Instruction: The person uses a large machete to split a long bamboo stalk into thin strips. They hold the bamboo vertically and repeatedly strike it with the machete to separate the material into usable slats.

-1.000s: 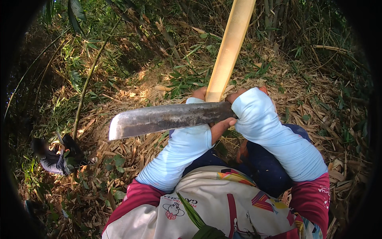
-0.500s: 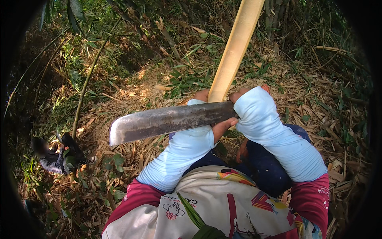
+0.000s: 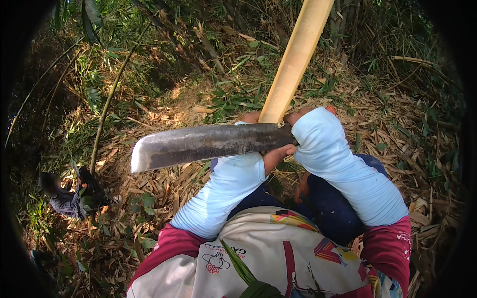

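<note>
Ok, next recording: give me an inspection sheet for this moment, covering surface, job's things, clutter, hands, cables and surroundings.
Surface: sloping ground covered in dry bamboo leaves.
Job's things: pale yellow stripped bamboo pole running up out of frame; broad grey steel machete blade lying crosswise, tip to the left.
Clutter: thin green stem leaning at left; loose leaf litter.
Hands: left hand at the pole's base, mostly hidden behind the blade; right hand closed on the machete's handle end; both in light blue sleeves.
Cables: nothing seen.
Surroundings: green undergrowth; another person crouched at lower left.
</note>
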A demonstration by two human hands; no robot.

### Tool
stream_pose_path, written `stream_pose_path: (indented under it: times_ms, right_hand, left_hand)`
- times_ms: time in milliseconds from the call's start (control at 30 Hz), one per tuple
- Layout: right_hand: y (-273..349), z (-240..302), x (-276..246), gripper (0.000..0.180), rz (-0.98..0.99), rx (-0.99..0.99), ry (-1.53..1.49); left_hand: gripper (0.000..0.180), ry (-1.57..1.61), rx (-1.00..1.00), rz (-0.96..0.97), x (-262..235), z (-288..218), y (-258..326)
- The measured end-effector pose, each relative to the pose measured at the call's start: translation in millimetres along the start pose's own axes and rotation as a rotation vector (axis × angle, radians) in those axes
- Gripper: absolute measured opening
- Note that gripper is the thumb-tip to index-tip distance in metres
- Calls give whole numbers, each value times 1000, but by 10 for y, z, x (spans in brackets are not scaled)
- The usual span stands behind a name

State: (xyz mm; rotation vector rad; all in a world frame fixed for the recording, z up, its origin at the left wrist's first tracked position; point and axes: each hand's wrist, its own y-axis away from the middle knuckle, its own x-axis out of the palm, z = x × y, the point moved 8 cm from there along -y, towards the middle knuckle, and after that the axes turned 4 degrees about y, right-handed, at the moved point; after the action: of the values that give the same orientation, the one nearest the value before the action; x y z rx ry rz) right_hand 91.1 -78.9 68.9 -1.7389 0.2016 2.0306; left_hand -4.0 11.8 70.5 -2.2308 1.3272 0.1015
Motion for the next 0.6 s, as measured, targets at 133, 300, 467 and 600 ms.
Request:
stream_pose_path:
  times_ms: [133, 300, 467, 600]
  right_hand:
    - [5, 73, -35, 31, 54, -35, -15]
    - [23, 90, -20, 29, 8, -76, -25]
    - [36, 90, -30, 28, -29, -83, -22]
    - [22, 103, -49, 29, -19, -78, -27]
  left_hand:
    - [68, 70, -26, -14, -4, 109, -30]
    - [89, 52, -124, 133, 38, 204, -37]
    - [87, 79, -114, 147, 61, 197, -34]
    - [83, 66, -151, 148, 56, 192, -16]
